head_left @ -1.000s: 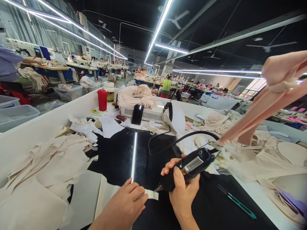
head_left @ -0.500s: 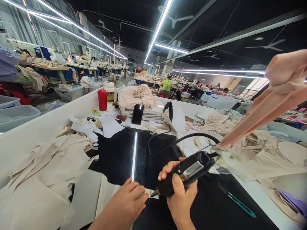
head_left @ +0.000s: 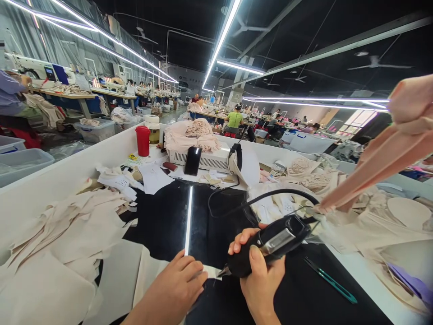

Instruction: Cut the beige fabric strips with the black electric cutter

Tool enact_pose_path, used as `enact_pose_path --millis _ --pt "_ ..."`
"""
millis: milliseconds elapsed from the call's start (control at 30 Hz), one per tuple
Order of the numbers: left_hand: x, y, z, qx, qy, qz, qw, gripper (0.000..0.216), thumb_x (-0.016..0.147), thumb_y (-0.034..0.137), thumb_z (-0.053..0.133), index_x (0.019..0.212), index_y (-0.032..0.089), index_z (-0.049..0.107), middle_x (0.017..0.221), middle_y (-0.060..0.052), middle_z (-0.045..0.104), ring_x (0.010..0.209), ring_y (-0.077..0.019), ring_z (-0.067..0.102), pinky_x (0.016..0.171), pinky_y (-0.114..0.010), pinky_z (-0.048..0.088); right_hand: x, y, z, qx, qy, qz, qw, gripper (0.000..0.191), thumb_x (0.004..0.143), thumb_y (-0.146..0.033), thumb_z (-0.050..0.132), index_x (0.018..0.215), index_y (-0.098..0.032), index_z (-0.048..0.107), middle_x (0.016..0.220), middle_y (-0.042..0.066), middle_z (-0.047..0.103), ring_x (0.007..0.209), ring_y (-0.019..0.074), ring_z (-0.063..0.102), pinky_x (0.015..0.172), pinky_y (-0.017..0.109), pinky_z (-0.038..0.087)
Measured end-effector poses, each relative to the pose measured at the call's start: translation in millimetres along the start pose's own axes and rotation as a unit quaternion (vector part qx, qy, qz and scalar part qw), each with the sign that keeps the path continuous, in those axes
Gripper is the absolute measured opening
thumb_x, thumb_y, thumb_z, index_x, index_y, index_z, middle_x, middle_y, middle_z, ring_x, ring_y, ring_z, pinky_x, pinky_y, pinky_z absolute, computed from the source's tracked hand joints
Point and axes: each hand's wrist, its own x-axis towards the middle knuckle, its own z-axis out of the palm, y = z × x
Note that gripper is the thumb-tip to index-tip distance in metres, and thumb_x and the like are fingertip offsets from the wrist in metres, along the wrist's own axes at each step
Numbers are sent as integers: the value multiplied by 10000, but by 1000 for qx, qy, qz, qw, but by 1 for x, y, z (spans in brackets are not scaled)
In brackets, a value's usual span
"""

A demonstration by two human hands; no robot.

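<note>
My right hand [head_left: 262, 275] is wrapped round a black corded electric cutter [head_left: 270, 246], tilted so that its pointed metal tip [head_left: 223, 271] is low at the left. The tip meets the end of a narrow cream fabric strip [head_left: 213, 272]. My left hand [head_left: 176, 282] lies on that strip, fingers laid flat and pressing it to the black work surface [head_left: 162, 221]; its thumb is hidden. More cream fabric [head_left: 145, 271] runs out from under the left hand. A knotted pink fabric band [head_left: 365, 167] stretches from the upper right down to the cutter's rear end.
Cream fabric pieces [head_left: 57, 253] are piled at left. Green-handled tweezers [head_left: 331, 280] lie at right. Behind are a phone [head_left: 192, 160], a red cup [head_left: 142, 141] and a white vented box [head_left: 216, 158]. The cutter's black cable [head_left: 264, 194] arches across. Co-workers sit far off.
The cutter and my right hand have shifted slightly to the right, and its tip now sits at the strip's right end. My left hand has barely moved. The view has turned a little.
</note>
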Motion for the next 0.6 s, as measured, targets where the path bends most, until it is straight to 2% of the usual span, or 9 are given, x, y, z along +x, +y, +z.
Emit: enact_pose_path --millis 100,267,400,500,600 --pt "0 0 -2 4 3 4 1000 244 1009 56 551 1185 216 607 1091 -17 694 965 -199 689 1089 -450 545 -1 1 1 -1 8 1 1000 290 957 -306 758 1205 -295 608 818 -42 663 614 128 630 565 284 600" --pt "1 0 -2 1 -11 0 1000 268 991 34 544 1184 210 606 1102 -18 697 961 -212 696 1075 -490 560 -3 1 0 -9 5 2 1000 289 965 -299 749 1212 -295 600 820 -42 656 619 130 634 566 287 598" --pt "2 0 -2 11 7 13 1000 298 1015 31 470 1242 184 590 1122 -40 702 1000 -227 704 1078 -500 561 -3 0 0 -18 8 11 1000 276 967 -299 752 1197 -300 600 824 -45 665 605 122 638 563 275 600" --pt "-2 -1 -1 35 23 19 999 352 993 12 403 1283 130 565 1156 -94 702 1030 -254 704 992 -450 608 -5 -2 0 -17 7 7 1000 284 964 -305 756 1203 -294 604 827 -40 665 612 126 643 567 280 604" --pt "-9 -1 -1 31 25 -2 999 431 916 -39 371 1261 130 567 1136 -106 700 1007 -253 703 884 -388 640 -8 -2 -3 -16 -1 0 1000 296 967 -284 749 1222 -290 599 841 -29 669 635 135 654 584 292 611"
